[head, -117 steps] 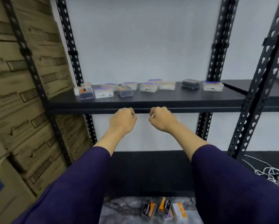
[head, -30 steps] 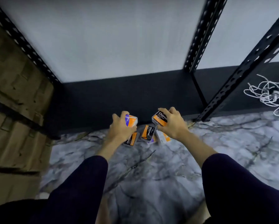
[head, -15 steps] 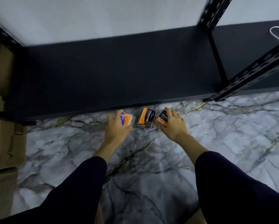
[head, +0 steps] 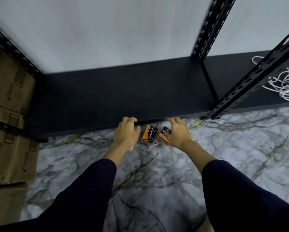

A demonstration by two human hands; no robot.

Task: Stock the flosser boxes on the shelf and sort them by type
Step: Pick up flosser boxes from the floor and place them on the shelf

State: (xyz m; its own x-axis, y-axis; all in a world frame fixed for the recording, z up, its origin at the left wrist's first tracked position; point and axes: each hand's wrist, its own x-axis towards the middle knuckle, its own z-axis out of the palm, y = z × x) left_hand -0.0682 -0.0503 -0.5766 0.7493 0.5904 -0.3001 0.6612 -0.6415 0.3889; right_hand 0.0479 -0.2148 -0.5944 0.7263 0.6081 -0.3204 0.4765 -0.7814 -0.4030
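Two Charcoal flosser boxes (head: 149, 133) lie on the marble floor (head: 157, 178) just before the bottom shelf (head: 117, 96). Right hand (head: 178, 133) grips one, probably for stocking; left hand (head: 126, 133) curls over something hidden, can't tell.

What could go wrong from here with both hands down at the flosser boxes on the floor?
1. The right hand holds one Charcoal box only by thumb and fingers at its edge; it could slip.
2. The middle box lies on another box, so lifting it may drag or scatter that one.
3. The bottom shelf edge sits just above the knuckles.
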